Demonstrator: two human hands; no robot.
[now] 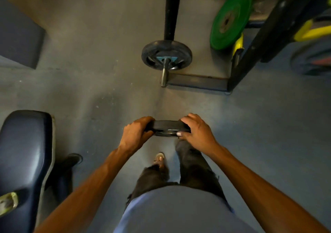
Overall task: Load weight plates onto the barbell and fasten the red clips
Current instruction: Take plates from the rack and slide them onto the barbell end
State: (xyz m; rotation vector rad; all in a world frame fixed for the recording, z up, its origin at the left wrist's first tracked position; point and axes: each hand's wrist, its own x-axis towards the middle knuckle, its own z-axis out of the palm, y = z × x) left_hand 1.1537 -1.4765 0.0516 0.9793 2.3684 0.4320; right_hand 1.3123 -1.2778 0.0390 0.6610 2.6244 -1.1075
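I hold a black weight plate (pixel 168 127) edge-on in front of my waist. My left hand (pixel 137 132) grips its left rim and my right hand (pixel 196 129) grips its right rim. Ahead, the barbell sleeve (pixel 164 74) points toward me, bare at its end. One black plate (pixel 154 50) sits on that sleeve, pushed to the back. No red clip is visible.
A black rack upright (pixel 172 10) and its floor frame (pixel 198 82) stand behind the barbell. A green plate (pixel 230 19) hangs on a yellow-pegged rack at the right. A dark blue padded bench (pixel 25 152) is at my left. My sandalled foot (pixel 159 159) is below the plate.
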